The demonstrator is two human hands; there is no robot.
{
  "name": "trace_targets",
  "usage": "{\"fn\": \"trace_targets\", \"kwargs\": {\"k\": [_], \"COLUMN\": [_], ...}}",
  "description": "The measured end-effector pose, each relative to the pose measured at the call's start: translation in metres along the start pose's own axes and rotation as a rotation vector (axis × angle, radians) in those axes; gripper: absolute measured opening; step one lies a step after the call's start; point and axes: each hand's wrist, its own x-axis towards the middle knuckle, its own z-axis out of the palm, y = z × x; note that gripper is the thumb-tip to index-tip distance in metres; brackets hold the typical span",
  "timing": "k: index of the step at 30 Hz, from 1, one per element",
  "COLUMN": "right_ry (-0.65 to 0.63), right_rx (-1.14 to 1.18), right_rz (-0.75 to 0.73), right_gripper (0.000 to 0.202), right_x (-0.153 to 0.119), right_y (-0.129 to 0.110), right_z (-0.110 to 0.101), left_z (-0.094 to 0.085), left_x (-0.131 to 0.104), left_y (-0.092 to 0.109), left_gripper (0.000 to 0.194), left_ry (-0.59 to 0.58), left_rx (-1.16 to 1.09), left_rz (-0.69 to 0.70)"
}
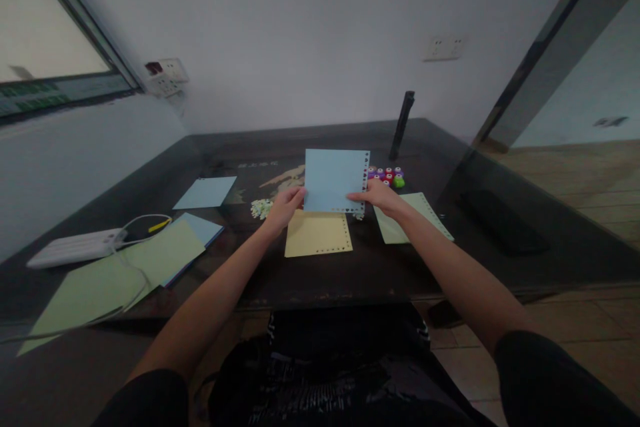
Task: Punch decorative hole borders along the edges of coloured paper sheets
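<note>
A light blue sheet (334, 177), with small punched shapes along its right and bottom edges, is held up over the table between both hands. My left hand (287, 208) pinches its lower left edge. My right hand (379, 196) grips the lower right side, thumb on the front face. Below the blue sheet lies a yellow sheet (319, 235), also punched along its right and bottom edges. A pale green sheet (400, 220) rests partly under my right forearm. Small colourful round-topped objects (387, 177) stand behind my right hand. Small pale pieces (261, 209) lie left of my left hand.
On the dark table (330, 287) lie another blue sheet (206, 193), large green sheets (120, 267), a white power strip (77, 248) with a cable, and a dark flat object (503, 220). A black upright object (401, 125) stands at the back.
</note>
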Motion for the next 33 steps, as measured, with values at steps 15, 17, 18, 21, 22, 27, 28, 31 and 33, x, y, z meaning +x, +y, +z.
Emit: {"fn": "trace_targets", "kwargs": {"k": [15, 17, 18, 21, 22, 27, 28, 31, 33], "right_ry": [0.412, 0.455, 0.47, 0.486, 0.487, 0.484, 0.479, 0.472, 0.472], "right_rx": [0.111, 0.139, 0.153, 0.199, 0.205, 0.209, 0.204, 0.172, 0.16], "right_rz": [-0.001, -0.006, -0.004, 0.011, 0.015, 0.01, 0.008, 0.002, -0.007], "right_gripper": [0.022, 0.023, 0.022, 0.021, 0.02, 0.023, 0.023, 0.024, 0.024], "right_x": [-0.018, -0.017, -0.017, -0.017, -0.018, -0.02, -0.02, -0.019, -0.019], "right_y": [0.018, 0.018, 0.018, 0.017, 0.016, 0.013, 0.012, 0.012, 0.012], "right_z": [-0.058, -0.06, -0.06, -0.061, -0.06, -0.059, -0.058, -0.058, -0.057], "left_z": [0.004, 0.004, 0.004, 0.008, 0.01, 0.03, 0.034, 0.045, 0.049], "left_x": [0.013, 0.025, 0.032, 0.056, 0.063, 0.077, 0.076, 0.071, 0.068], "left_y": [-0.004, -0.005, -0.006, -0.013, -0.015, -0.014, -0.012, -0.009, -0.011], "left_gripper": [0.014, 0.014, 0.014, 0.015, 0.016, 0.018, 0.018, 0.02, 0.023], "left_ry": [-0.099, -0.073, -0.054, 0.042, 0.073, 0.06, 0.033, -0.02, -0.021], "left_rx": [0.34, 0.359, 0.37, 0.409, 0.412, 0.493, 0.506, 0.545, 0.591], "left_rz": [0.069, 0.067, 0.069, 0.086, 0.093, 0.084, 0.075, 0.059, 0.062]}}
